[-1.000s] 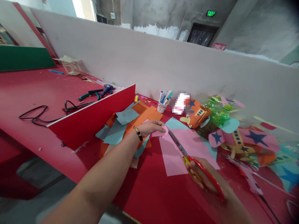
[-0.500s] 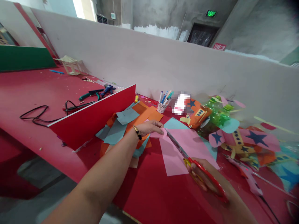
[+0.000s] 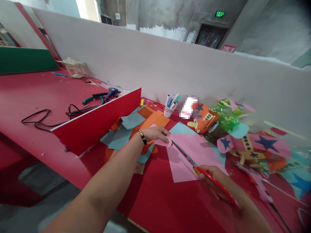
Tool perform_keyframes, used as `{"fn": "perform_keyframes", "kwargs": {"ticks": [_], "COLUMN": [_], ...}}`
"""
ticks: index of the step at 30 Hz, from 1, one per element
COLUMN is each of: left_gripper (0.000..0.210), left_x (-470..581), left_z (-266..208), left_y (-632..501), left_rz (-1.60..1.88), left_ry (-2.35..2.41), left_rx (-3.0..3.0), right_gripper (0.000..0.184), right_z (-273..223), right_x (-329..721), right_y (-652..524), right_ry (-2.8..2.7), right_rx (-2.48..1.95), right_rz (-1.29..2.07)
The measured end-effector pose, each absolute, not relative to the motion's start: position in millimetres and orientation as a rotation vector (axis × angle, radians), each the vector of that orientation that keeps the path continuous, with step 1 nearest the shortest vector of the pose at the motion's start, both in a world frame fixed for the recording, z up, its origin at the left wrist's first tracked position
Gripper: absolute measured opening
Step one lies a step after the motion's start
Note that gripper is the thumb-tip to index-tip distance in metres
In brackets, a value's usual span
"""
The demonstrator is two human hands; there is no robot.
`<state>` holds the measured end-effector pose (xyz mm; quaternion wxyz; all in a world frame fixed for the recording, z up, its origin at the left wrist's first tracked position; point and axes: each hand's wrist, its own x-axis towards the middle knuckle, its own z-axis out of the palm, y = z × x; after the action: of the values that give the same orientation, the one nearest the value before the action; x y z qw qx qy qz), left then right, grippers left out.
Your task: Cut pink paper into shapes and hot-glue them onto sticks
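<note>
My left hand (image 3: 159,133), with a beaded bracelet at the wrist, pinches a small piece of pink paper (image 3: 162,143). The fingers of my right hand (image 3: 213,181) are wrapped round the handles of red and yellow scissors (image 3: 186,155). Their blade tips meet the pink piece just beside my left fingertips. Under the blades lies a larger pink sheet (image 3: 181,168), on top of a light blue sheet (image 3: 183,128). Beneath and beside my left forearm are orange sheets (image 3: 152,118) and grey-blue paper pieces (image 3: 121,137).
A red divider (image 3: 97,121) stands at left; beyond it are a glue gun (image 3: 112,94) and its cord. Behind the paper stands a pen cup (image 3: 168,111). At right are green bottles (image 3: 223,116), star-decorated paper crafts (image 3: 257,144) and a pink glue gun (image 3: 261,187).
The scissors have rolled in my right hand and their handles have come together. The small pink piece has turned and shifted slightly downward in my left fingers.
</note>
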<state>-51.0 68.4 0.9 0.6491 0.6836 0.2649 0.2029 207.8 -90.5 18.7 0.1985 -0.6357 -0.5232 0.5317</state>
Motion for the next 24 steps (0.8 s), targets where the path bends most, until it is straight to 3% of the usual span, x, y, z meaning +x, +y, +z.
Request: {"fn": "perform_keyframes", "kwargs": {"ticks": [20, 24], "left_gripper": [0.017, 0.017], "left_x": [-53.0, -48.9], "left_z": [-0.9, 0.4], "left_y": [70.5, 68.9], "left_rz": [0.35, 0.514], "left_ry": [0.574, 0.586], "left_rx": [1.578, 1.48], "right_gripper": [0.042, 0.042], "right_z": [10.3, 3.9], "right_x": [220.6, 220.5], "right_y": [-80.2, -76.5], "right_ry": [-1.645, -1.557], "right_rx": [-1.739, -1.751], "right_rz": [1.555, 1.536]}}
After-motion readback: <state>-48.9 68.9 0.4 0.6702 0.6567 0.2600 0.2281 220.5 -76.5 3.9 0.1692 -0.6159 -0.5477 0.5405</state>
